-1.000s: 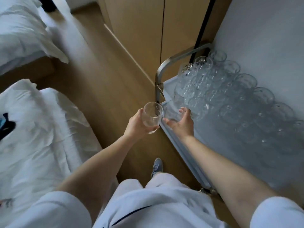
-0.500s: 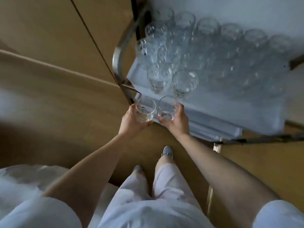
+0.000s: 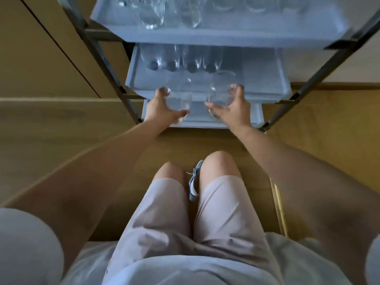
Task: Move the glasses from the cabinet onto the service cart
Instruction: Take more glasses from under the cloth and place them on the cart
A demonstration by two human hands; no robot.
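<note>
Clear, plain-walled left glass (image 3: 179, 93) is in the grip of the left hand (image 3: 159, 110), right glass (image 3: 221, 89) in the right hand (image 3: 234, 110).

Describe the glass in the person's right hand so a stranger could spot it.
Start at the pale grey, dark-framed service cart and its middle tray. At the tray's front, the clear glass tumbler is gripped by the right hand; its neighbour sits in the left hand.

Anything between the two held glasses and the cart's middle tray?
Nothing visible. The left hand grips a clear glass tumbler, the right hand a second clear tumbler, at the front rim of the grey plastic middle tray. The tray's front is bare; a row of clear glasses stands along its back left.
</note>
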